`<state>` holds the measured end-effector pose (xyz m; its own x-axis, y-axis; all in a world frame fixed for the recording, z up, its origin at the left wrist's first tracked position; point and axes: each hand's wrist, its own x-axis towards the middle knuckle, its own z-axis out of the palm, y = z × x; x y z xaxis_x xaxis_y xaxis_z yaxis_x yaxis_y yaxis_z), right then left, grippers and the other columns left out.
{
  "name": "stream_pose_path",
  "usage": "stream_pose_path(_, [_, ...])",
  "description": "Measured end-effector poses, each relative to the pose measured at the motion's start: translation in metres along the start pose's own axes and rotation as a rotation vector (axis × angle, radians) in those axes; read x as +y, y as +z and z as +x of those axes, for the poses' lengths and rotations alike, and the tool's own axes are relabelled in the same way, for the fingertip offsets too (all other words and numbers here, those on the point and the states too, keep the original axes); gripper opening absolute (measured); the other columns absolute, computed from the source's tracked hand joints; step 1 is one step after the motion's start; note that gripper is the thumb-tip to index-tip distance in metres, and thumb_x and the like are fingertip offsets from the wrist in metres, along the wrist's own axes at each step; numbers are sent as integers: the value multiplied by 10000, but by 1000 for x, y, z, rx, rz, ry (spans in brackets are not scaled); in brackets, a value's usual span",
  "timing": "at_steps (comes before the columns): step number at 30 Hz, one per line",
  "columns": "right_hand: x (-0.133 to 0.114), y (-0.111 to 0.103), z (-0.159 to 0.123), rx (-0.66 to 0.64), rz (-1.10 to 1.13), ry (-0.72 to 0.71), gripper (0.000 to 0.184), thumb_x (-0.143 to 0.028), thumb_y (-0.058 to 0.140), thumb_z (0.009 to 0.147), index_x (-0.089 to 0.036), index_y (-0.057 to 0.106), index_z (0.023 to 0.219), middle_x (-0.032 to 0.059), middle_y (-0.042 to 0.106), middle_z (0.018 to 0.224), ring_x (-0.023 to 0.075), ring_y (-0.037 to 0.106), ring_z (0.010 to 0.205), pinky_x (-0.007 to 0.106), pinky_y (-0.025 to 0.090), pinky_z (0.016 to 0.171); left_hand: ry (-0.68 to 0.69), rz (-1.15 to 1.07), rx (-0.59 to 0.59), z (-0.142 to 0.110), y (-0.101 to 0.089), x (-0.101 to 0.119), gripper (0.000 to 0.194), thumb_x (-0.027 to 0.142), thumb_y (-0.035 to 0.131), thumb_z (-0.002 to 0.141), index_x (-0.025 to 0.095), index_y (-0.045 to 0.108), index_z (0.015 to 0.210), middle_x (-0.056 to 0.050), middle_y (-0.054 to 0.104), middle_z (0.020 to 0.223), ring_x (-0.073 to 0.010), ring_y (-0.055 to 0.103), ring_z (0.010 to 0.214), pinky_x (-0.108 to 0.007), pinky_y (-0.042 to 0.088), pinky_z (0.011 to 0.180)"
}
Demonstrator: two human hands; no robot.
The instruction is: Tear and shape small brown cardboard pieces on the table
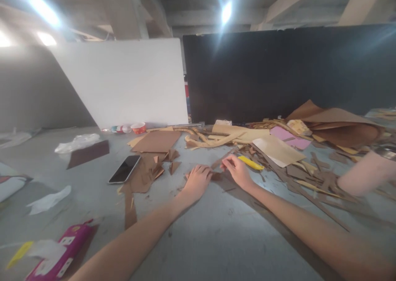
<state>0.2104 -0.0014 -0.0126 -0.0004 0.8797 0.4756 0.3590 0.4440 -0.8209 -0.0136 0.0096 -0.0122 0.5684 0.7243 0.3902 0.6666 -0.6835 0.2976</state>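
My left hand (198, 181) rests low on the grey table, its fingers bent together over a small brown piece of sheet material (216, 176) and holding it down. Part of that piece is hidden beneath the fingers. Close by on the right, my right hand (236, 169) is closed in a pinch just above the table. Whatever its fingertips hold is too small and blurred to make out. A yellow cutter-like tool (251, 163) lies right beside my right hand. Small brown triangular offcuts (175, 167) lie beyond my left hand.
A phone (125, 169) lies left of brown sheets (157, 141). Brown and tan strips (309, 190) are heaped at right, near a pink bottle (368, 172). A magenta case (63, 252) sits at front left. White and black panels (287, 75) stand behind the table.
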Motion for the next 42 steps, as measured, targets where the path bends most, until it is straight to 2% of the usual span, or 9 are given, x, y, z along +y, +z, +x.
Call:
stream_pose_path(2, [6,0,4,46,86,64,375,-577,579,1035,-233,606,888,10,696,744,195,655,635,322,532,679,-10,-21,-26,-1,-3,3,204,250,565,1063,208,691,1218,-100,718,1247,-282,609,1199,-438,488,1013])
stream_pose_path(6, [13,0,7,36,112,106,375,-595,631,990,-228,641,917,2,665,712,190,615,599,304,488,600,-101,-79,-55,-3,-11,9,137,296,639,1032,224,694,1135,-77,717,1164,-278,640,1141,-412,506,948])
stream_pose_path(11, [10,-3,6,73,77,96,315,-543,703,948,-229,716,932,35,729,822,230,665,751,324,507,687,-183,-219,136,-8,-14,12,175,292,602,1052,234,641,1212,-54,731,1117,-241,703,1069,-366,543,914])
stream_pose_path(15, [1,-6,4,1,98,43,257,-494,744,934,-240,779,947,47,767,926,241,678,849,333,510,753,-117,-229,243,-11,-15,13,335,306,508,1090,246,555,1415,-72,696,1193,-223,704,1089,-356,567,937])
stream_pose_path(20, [-8,-8,2,-27,86,-57,264,-452,641,1016,-235,780,961,56,744,965,237,670,917,332,513,801,-30,-141,168,-10,-13,12,456,346,636,1029,296,548,1473,-56,653,1190,-203,711,1010,-317,598,855])
stream_pose_path(25, [-9,-8,-1,-1,135,9,267,-465,621,1032,-236,743,968,21,669,805,192,610,715,299,488,657,3,88,133,-8,-8,6,412,292,559,1069,219,541,1474,-99,710,1115,-279,675,1069,-427,568,927])
stream_pose_path(30, [-11,-5,-8,2,176,-9,239,-467,658,1018,-248,752,1039,48,745,963,190,656,750,297,536,665,-17,343,43,-10,-9,9,337,98,496,1022,155,598,1338,-142,736,1062,-328,633,1052,-482,514,932])
stream_pose_path(35, [-15,-5,-12,-72,137,-54,246,-458,630,1037,-250,760,1039,57,774,999,202,700,815,313,578,730,-7,270,-35,-10,-11,9,385,-29,454,949,163,592,1252,-124,707,1145,-300,628,1055,-442,520,906])
stream_pose_path(42, [-18,-5,-11,-116,114,-32,246,-460,618,1043,-256,755,1052,44,784,1011,199,722,847,312,597,769,39,103,22,-7,-4,3,262,37,478,1014,190,587,1197,-94,695,1095,-275,653,1029,-428,546,898])
